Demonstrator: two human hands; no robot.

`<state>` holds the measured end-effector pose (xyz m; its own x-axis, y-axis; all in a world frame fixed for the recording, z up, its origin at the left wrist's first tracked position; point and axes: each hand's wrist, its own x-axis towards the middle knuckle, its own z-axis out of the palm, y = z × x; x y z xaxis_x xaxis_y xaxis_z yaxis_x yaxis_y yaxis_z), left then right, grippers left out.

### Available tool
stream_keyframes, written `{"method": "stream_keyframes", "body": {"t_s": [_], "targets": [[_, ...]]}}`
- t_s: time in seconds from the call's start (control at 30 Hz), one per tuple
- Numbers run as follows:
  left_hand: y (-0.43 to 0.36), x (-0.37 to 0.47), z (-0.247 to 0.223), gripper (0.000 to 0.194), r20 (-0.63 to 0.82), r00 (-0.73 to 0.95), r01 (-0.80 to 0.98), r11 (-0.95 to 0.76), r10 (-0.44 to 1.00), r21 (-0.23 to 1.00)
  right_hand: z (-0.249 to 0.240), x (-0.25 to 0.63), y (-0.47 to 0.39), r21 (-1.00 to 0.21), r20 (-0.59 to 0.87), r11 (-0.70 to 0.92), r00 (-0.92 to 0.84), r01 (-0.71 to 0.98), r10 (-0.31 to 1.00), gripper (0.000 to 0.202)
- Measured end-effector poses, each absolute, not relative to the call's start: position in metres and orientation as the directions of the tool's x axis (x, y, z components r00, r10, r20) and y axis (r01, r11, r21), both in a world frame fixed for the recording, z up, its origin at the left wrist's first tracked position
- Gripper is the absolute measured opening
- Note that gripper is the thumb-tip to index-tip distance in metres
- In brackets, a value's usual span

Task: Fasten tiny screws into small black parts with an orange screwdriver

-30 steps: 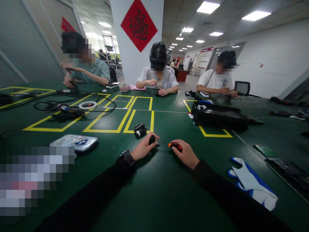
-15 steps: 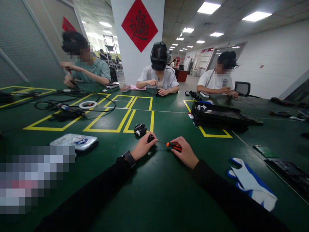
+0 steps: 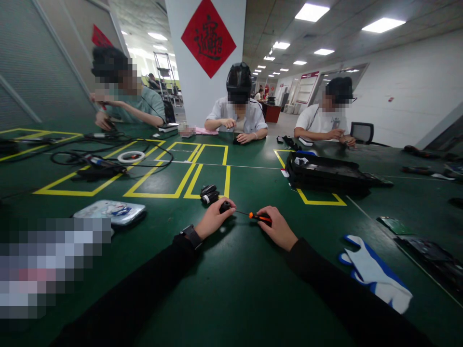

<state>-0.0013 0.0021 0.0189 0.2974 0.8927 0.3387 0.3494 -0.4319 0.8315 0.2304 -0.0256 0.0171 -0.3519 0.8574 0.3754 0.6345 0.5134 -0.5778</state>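
My left hand (image 3: 214, 219) is closed around a small black cylindrical part (image 3: 224, 207), whose kind I cannot make out. In my right hand (image 3: 278, 228) is a screwdriver (image 3: 265, 219) with an orange and black handle. Its thin shaft points left and reaches the black part; whether the tip sits inside it or only touches it is too small to tell. Both hands are low over the green table (image 3: 231, 289). Just beyond my left hand lies a bundle of black cylindrical pieces (image 3: 210, 193) with a white band.
A white and blue glove (image 3: 376, 274) lies at right, near a green circuit board (image 3: 397, 225). Farther back is a long black housing (image 3: 325, 169). At left are a tin-like case (image 3: 110, 212), black cables (image 3: 97, 164) and a white ring (image 3: 131, 157). Three people sit across the table.
Hardly anything differs. The whole view has shifted very slightly; both hands keep their hold on the black part and the screwdriver.
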Motion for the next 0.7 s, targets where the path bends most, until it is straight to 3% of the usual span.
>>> {"method": "stream_keyframes", "body": {"t_s": [0.27,0.43,0.7], "targets": [[0.0027,-0.0013,0.018,0.019,0.346,0.294,0.344,-0.436,0.891,0.832,0.0148,0.2301,-0.027,-0.605,0.351,0.481,-0.33,0.634,0.876,0.032],[0.0021,-0.0013,0.0175,0.02,0.353,0.302,0.34,-0.445,0.886,0.828,0.0155,0.2302,-0.0251,-0.553,0.362,0.523,-0.379,0.649,0.852,0.021],[0.0009,-0.0008,0.0193,0.019,0.336,0.3,0.346,-0.43,0.893,0.834,0.0171,0.2302,-0.0253,-0.532,0.38,0.562,-0.415,0.634,0.827,0.019]]}}
